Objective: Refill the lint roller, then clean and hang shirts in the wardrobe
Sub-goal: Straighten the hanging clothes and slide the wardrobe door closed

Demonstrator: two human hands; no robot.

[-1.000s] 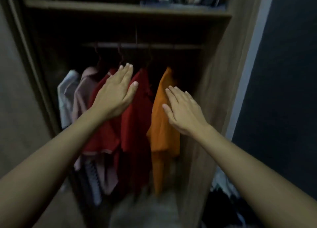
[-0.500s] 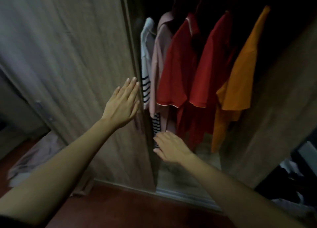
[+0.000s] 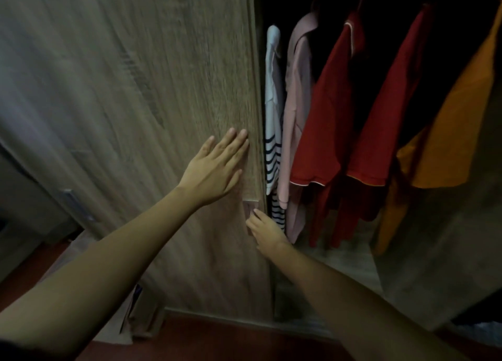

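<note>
The wardrobe stands open on the right, where several shirts hang: a white striped shirt (image 3: 272, 116), a pink shirt (image 3: 294, 116), two red shirts (image 3: 326, 121), (image 3: 385, 116) and an orange shirt (image 3: 456, 132). A wooden sliding door (image 3: 130, 102) covers the left half. My left hand (image 3: 217, 168) lies flat on the door near its right edge, fingers spread, holding nothing. My right hand (image 3: 264, 229) touches the door's edge lower down at a small recessed handle (image 3: 251, 207); its fingers are partly hidden. No lint roller is in view.
A second door with a metal handle (image 3: 77, 204) shows at the far left. Folded cardboard or bags (image 3: 135, 311) lean at the door's foot on the dark red floor (image 3: 217, 344). The wardrobe's right side wall (image 3: 448, 252) bounds the opening.
Both hands left the hanging shirts and went down and left to the sliding door. My view swung left and down. The door's edge sits further right than half a second ago.
</note>
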